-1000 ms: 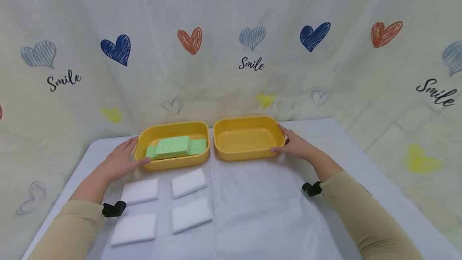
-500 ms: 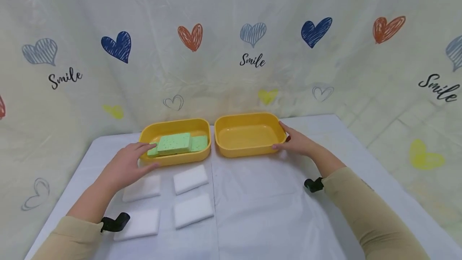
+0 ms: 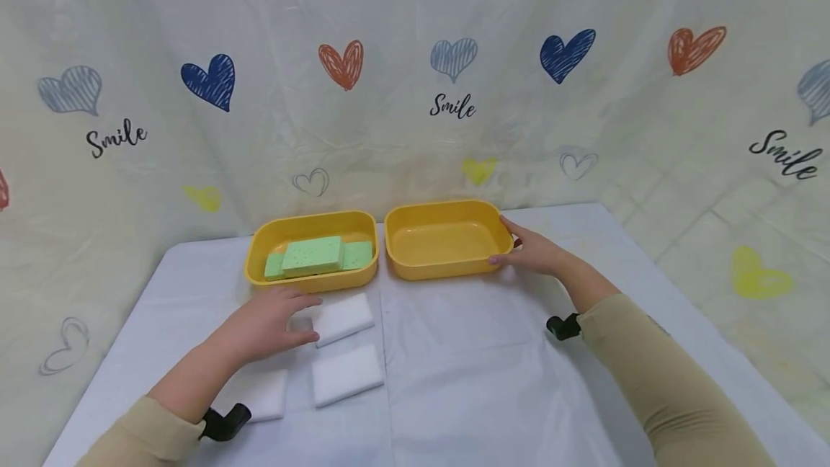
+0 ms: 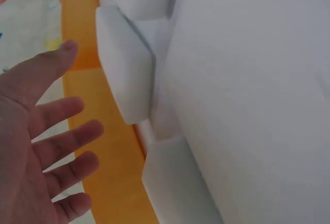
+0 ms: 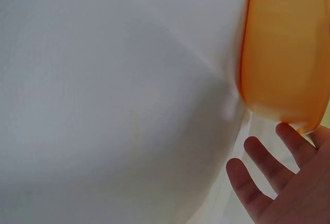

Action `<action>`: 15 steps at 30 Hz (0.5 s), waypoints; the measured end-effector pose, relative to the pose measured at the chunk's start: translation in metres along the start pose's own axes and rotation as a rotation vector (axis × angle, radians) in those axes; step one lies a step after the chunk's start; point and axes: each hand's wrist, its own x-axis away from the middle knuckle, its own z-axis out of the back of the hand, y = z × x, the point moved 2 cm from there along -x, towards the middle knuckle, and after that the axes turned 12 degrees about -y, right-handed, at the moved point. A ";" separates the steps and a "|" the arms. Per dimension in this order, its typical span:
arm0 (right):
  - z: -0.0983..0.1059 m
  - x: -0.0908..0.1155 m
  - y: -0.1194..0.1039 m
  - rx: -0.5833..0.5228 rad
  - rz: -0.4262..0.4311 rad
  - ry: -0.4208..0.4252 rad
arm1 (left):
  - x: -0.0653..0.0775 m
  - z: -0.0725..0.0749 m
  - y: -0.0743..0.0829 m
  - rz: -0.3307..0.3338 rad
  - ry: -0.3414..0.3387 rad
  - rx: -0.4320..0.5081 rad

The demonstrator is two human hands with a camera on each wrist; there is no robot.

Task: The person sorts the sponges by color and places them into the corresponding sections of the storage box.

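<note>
My left hand [image 3: 262, 326] hovers with spread, relaxed fingers in front of the left yellow container [image 3: 324, 282], above the white sponge-like blocks, and holds nothing. In the left wrist view its fingers [image 4: 72, 136] are apart from the white block [image 4: 126, 69]. Several green speckled sponges [image 3: 313, 256] lie in the left container, one on top of the others. At the right end of the other yellow container [image 3: 447, 243], my right hand [image 3: 534, 251] rests with thumb and forefinger against the wall. Its other fingers [image 5: 273, 170] are extended in the right wrist view.
White blocks lie on the white-covered table at a white block [image 3: 341, 319] beside the left hand, a nearer block [image 3: 348, 375], and one [image 3: 259, 391] partly behind the left wrist. A hanging sheet [image 3: 389, 128] with printed hearts stands behind the containers.
The left hand has let go of the left container's end and moved right and toward the person, over the white blocks. The right hand has stayed at its container.
</note>
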 end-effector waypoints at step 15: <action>0.000 0.000 -0.001 -0.009 -0.021 -0.011 | -0.011 -0.002 0.022 0.032 -0.099 -0.068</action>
